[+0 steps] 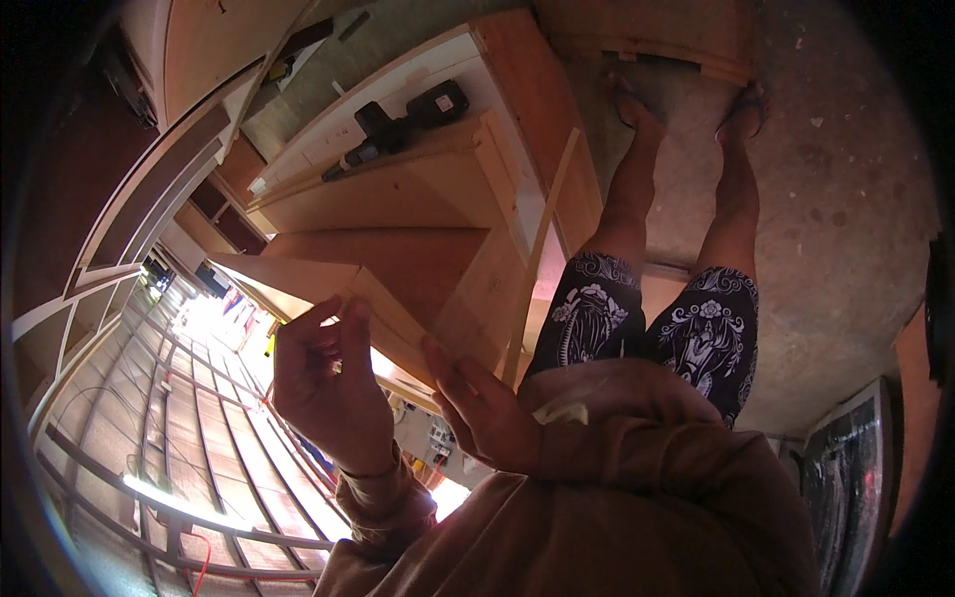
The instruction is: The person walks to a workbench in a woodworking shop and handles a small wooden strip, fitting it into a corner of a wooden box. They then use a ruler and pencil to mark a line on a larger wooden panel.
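Observation:
My left hand (pixel 333 383) is raised beside the corner of a pale wooden box (pixel 398 333). Its thumb and fingertips close in a pinch near the box's edge; whatever they hold, if anything, is too small to make out. My right hand (pixel 487 413) rests against the near side of the same box, fingers stretched along the wood. The box has thin board walls and a reddish-brown inner panel (pixel 398 259). A black cordless drill (pixel 388 129) lies on its side beyond the box, on a white-topped wooden piece.
A thin wooden strip (pixel 547 239) leans along the box's right side. Wooden frames (pixel 149 189) stand at the left. Another wooden piece (pixel 657 35) sits by my feet on the concrete floor (pixel 826 199). A dark, shiny wrapped panel (pixel 846 488) is at the lower right.

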{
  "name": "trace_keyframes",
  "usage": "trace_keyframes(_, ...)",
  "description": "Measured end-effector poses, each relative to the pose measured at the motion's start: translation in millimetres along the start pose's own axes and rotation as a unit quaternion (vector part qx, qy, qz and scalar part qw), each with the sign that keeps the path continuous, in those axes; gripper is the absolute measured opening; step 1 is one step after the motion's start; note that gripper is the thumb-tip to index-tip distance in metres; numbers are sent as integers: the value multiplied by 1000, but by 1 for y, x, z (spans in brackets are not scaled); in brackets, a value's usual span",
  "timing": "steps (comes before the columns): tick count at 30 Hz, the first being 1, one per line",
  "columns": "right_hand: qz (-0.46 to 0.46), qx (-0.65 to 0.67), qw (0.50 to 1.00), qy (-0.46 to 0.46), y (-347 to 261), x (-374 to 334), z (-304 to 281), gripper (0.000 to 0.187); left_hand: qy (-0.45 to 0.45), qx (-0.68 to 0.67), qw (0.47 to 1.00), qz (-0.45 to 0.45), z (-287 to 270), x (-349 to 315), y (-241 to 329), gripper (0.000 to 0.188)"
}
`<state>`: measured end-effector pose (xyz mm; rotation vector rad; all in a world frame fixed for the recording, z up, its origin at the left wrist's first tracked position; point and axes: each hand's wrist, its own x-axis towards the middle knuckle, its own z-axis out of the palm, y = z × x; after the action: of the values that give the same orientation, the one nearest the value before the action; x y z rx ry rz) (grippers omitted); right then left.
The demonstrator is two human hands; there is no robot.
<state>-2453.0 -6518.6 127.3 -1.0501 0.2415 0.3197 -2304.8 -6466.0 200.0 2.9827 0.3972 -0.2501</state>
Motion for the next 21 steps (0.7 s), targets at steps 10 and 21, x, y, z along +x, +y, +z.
trace_keyframes(10,-4,1,1000,7,4,-3,8,73,-43,34,998,13,-7,8,0,18)
trace_keyframes(21,-8,-26,1000,6,8,-8,6,75,-129,84,963,222,-24,36,-31,52)
